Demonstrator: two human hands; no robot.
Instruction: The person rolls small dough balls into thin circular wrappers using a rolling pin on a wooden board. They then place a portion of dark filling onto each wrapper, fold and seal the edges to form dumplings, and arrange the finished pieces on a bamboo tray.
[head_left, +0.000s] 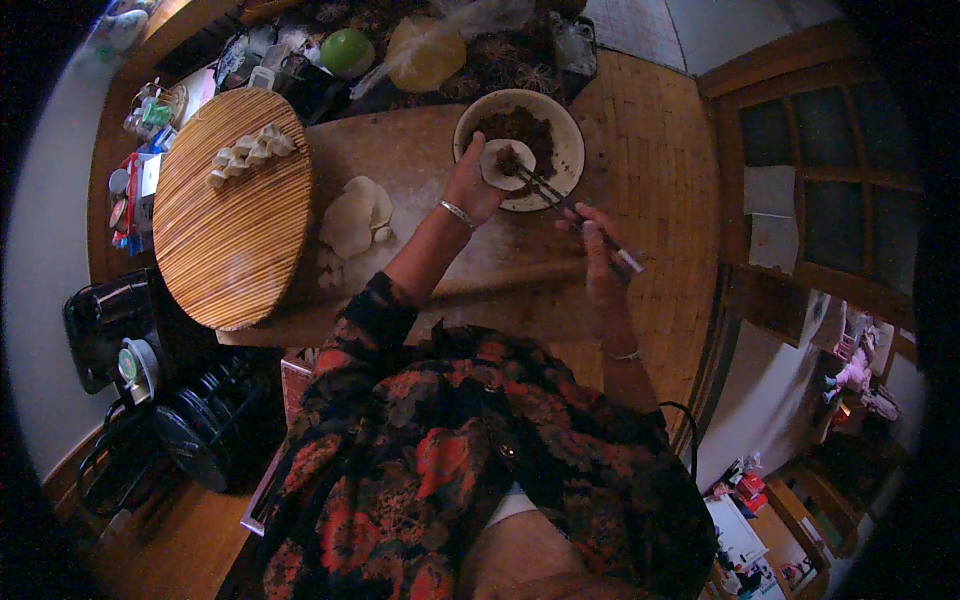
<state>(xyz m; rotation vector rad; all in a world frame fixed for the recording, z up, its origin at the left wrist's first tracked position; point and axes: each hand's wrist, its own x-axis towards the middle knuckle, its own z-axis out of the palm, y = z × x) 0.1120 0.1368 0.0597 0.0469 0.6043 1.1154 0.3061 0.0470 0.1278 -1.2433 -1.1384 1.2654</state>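
My left hand (474, 180) holds a round dough wrapper (491, 174) over the near part of a large white bowl (576, 150). Dark minced filling (544, 124) lies in that bowl. In my right hand (596, 240) is a pair of dark chopsticks (555, 196), whose tips touch a small lump of filling (508, 160) on the wrapper. Left of my forearm, several flat dough wrappers (352, 221) overlap on the floured wooden board (427, 259). Farther left, a round slatted tray (240, 232) carries a short double row of folded dumplings (251, 152).
Behind the board sit a green round object (346, 52), a clear plastic bag (427, 52) with something yellowish, and a dark container (574, 52). A black dish rack (217, 405) with pans stands at lower left. Glass-paned wooden doors (832, 150) are at the right.
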